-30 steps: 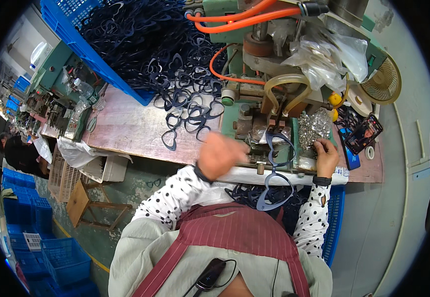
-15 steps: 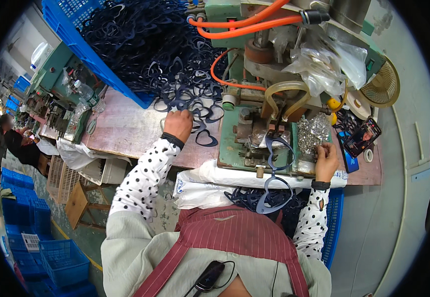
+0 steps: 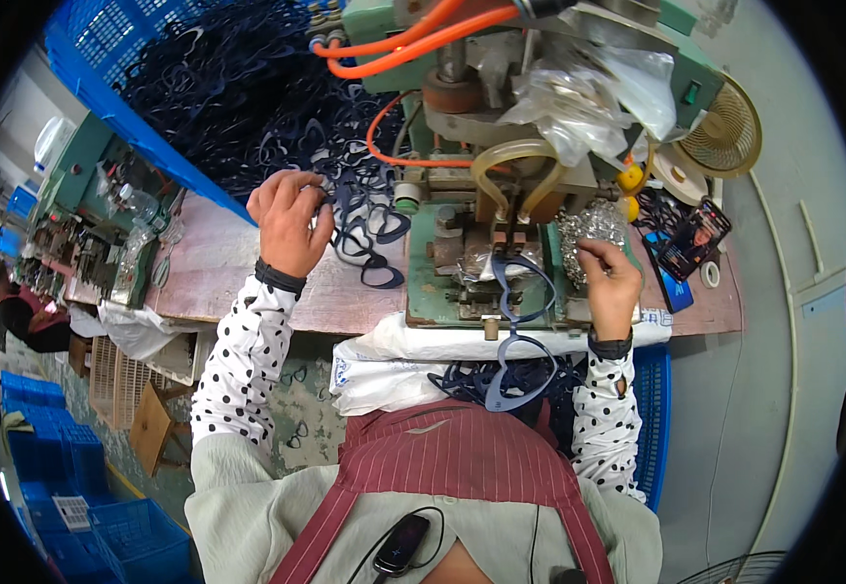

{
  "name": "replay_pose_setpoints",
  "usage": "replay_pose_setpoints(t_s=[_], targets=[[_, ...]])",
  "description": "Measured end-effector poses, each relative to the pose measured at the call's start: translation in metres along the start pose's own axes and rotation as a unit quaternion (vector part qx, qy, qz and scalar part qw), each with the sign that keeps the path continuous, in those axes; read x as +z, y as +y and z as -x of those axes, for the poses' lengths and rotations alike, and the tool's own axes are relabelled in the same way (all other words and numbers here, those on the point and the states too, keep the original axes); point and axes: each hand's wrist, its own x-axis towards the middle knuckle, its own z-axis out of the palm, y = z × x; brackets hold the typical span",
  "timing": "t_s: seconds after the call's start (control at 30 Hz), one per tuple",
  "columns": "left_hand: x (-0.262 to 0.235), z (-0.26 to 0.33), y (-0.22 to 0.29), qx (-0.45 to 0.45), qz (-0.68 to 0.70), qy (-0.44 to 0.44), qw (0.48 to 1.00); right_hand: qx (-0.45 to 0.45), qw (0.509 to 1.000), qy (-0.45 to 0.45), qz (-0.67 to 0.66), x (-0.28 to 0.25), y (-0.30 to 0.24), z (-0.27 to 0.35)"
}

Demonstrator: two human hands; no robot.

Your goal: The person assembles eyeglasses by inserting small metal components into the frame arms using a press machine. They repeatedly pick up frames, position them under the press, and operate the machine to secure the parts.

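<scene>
My left hand [image 3: 291, 219] reaches into a tangled heap of dark blue eyeglass frames [image 3: 248, 107] on the bench and closes its fingers on one frame at the heap's near edge [image 3: 350, 209]. My right hand [image 3: 610, 282] rests by a pile of small shiny metal parts [image 3: 588, 229], fingers pinched together, what it holds too small to tell. Between the hands, a blue frame [image 3: 520, 287] sits on the green machine's base [image 3: 432, 292]. Another blue frame [image 3: 520, 375] hangs below the bench edge.
Orange hoses [image 3: 394, 58] and a clear plastic bag [image 3: 588, 97] sit on the machine above. A blue crate [image 3: 121, 88] holds the frame heap. White plastic sheet [image 3: 413, 350] drapes the bench front. Another person [image 3: 24, 316] works far left. Blue crates [image 3: 102, 526] stand on the floor.
My left hand has moved from the machine out to the left and up into the heap of frames. My right hand has stayed by the shiny parts.
</scene>
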Motion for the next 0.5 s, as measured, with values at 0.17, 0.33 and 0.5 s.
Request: replay_pose_setpoints(t_s=[0.17,0.33,0.5], targets=[[0.009,0.003,-0.005,0.120,-0.051,-0.034,0.991,0.043,0.991,-0.094,-0.086,0.005,-0.068,0.003],[-0.009,-0.001,0.018,0.075,0.016,-0.045,0.996,0.068,0.978,-0.117,-0.159,0.033,-0.071,0.007],[-0.051,-0.008,0.046,0.047,0.073,-0.142,0.986,0.106,0.968,-0.109,-0.201,0.048,-0.083,0.003]])
